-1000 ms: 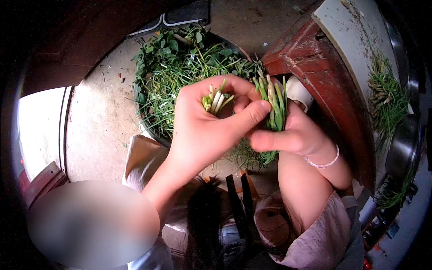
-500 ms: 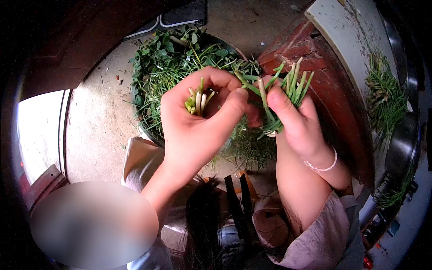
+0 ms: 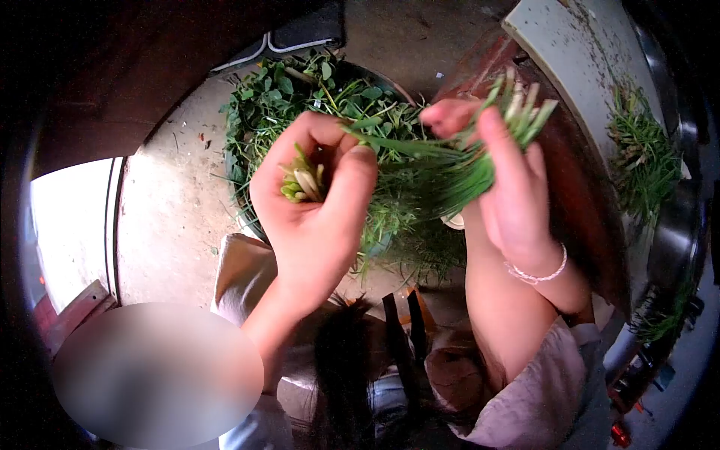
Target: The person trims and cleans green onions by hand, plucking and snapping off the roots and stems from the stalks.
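Saw grey, stained concrete floor [image 3: 169, 187] underneath. At right, noted pale, flat-topped desk [image 3: 551, 45] above worn red wood, speckled with dark bits. In the middle, found large, round, dark tub [image 3: 358, 73], piled with tangled heap of broad green leaves and grassy blades [image 3: 259, 97]. Picked out loose green bundle of grassy stalks [image 3: 645, 157] toward the desk's outer edge.

Fixed on loose bunch of slender green stalks with pale cut ends [image 3: 461, 176], held by right hand [image 3: 517, 195] over the tub's right side, ends pointing up and right, blades trailing left. Judged very light: fairly stiff near the ends, limp and easily creased along the blades. Could not tell wetness; expected slipping if damp. Reckoned best gripped low on the firm stems, lightly, against bruising and fanning out.

Found right hand half spread, blurred by motion, with bunch lodged between thumb and fingers. Found left hand [image 3: 322, 232] curled in a ring around smaller clutch of whitish-green stem ends [image 3: 301, 185], thumb and forefinger pinched near thin strands apparently reaching across to the right. Lastly, noted pale pink twisted bracelet [image 3: 536, 279] on right wrist.
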Demonstrator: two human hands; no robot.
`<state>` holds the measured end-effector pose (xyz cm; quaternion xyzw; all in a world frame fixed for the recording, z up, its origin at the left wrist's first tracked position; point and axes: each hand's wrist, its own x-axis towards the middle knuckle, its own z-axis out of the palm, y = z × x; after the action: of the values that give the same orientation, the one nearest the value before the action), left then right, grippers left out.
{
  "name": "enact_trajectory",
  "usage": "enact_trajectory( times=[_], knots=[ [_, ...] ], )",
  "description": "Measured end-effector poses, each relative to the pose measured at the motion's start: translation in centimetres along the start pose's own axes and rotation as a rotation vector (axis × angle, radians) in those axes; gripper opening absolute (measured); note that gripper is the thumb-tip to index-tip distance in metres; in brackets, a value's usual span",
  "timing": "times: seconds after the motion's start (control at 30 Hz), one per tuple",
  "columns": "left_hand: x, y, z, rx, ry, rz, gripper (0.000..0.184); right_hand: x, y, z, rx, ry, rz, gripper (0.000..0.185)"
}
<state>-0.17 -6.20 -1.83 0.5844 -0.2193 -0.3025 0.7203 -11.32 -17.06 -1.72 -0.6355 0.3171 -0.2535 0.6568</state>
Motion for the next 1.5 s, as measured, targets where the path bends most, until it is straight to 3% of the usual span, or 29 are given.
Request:
enact_trajectory(
  times=[0.13, 0.27, 0.33, 0.4, 0.47, 0.53, 0.6, 0.63, 0.67, 0.73, 0.77, 0.83, 0.87, 0.97, 1.0, 1.07, 1.13, 1.2, 1.3, 1.37, 1.4, 1.47, 1.5],
  knots=[
    [0.5, -0.1, -1.2, -0.099, 0.150, 0.048, 0.006, 0.7, 0.2, -0.7, 0.350, 0.239, -0.157, 0.021],
    [1.3, 0.2, -2.1, -0.186, 0.257, 0.183, 0.003, -0.1, 0.2, 0.2, -0.076, 0.049, -0.445, 0.013],
    [1.2, 0.8, -2.6, -0.251, 0.214, 0.120, 0.005, -0.1, 0.5, 0.7, -0.018, -0.046, -0.431, 0.011],
    [1.4, 0.7, -2.4, -0.261, 0.276, 0.134, 0.005, -0.4, -0.6, 1.4, 0.034, -0.013, -0.238, 0.010],
    [1.0, 0.7, -2.7, -0.135, 0.224, 0.104, 0.004, -0.1, -0.2, 0.6, 0.052, -0.016, -0.232, 0.012],
    [1.1, 0.6, -3.1, -0.108, 0.206, 0.173, 0.004, 1.1, 0.0, -0.2, 0.025, 0.060, -0.405, 0.015],
    [1.5, 1.2, -3.3, -0.080, 0.378, 0.308, 0.004, 1.5, -0.5, -0.7, -0.120, 0.192, -0.447, 0.015],
    [1.7, 2.0, -3.9, -0.125, 0.438, 0.282, 0.005, 1.4, -0.2, -0.9, -0.181, 0.180, -0.484, 0.016],
    [1.8, 1.8, -5.5, -0.116, 0.418, 0.304, 0.006, 0.9, -0.2, -1.0, -0.174, 0.183, -0.491, 0.016],
    [2.2, 1.7, -5.6, 0.103, 0.408, 0.413, 0.007, 0.2, -0.7, -0.4, -0.017, 0.002, -0.367, 0.015],
    [1.9, 1.7, -5.3, 0.091, 0.310, 0.351, 0.007, 0.1, -0.7, 0.2, -0.011, 0.021, -0.393, 0.013],
    [0.8, 1.8, -3.5, 0.100, 0.124, 0.252, 0.008, -0.4, -1.2, 1.1, 0.118, -0.099, -0.236, 0.011],
    [0.3, 2.2, -2.7, 0.091, 0.056, 0.158, 0.007, -0.3, -1.1, 1.4, 0.149, -0.194, -0.222, 0.013],
    [-0.4, 2.2, -1.4, 0.052, -0.062, 0.005, 0.004, -0.7, -1.1, 2.6, 0.127, -0.197, -0.121, 0.023],
    [-0.5, 2.1, -1.2, 0.028, -0.071, -0.043, 0.005, -0.5, -0.8, 2.6, 0.125, -0.196, -0.118, 0.023],
    [-0.5, 2.3, -1.0, 0.048, -0.115, -0.053, 0.005, 0.1, -0.1, 2.5, -0.026, -0.211, -0.370, 0.022],
    [-0.5, 2.2, -0.9, 0.037, -0.113, -0.064, 0.005, -0.2, -0.7, 2.5, 0.026, -0.230, -0.320, 0.021],
    [-0.5, 2.0, -0.7, 0.026, -0.112, -0.078, 0.005, -1.0, -1.7, 2.5, 0.234, -0.184, 0.036, 0.021],
    [-0.4, 1.8, -0.5, 0.134, -0.073, -0.013, 0.006, -1.1, -2.1, 2.4, 0.152, -0.150, 0.016, 0.021],
    [-0.2, 1.0, -0.6, 0.401, 0.009, 0.301, 0.009, -1.3, -2.3, 2.4, 0.121, -0.149, 0.014, 0.021],
    [0.0, 0.7, -0.7, 0.400, 0.010, 0.299, 0.009, -1.3, -2.3, 2.5, 0.090, -0.149, 0.008, 0.021],
    [0.3, 0.3, -1.2, 0.581, -0.012, 0.580, 0.012, -1.5, -2.1, 3.0, 0.129, -0.105, 0.016, 0.013],
    [0.4, 0.5, -1.2, 0.580, -0.011, 0.579, 0.012, -1.6, -2.0, 3.2, 0.170, -0.060, 0.022, 0.009]
  ],
)
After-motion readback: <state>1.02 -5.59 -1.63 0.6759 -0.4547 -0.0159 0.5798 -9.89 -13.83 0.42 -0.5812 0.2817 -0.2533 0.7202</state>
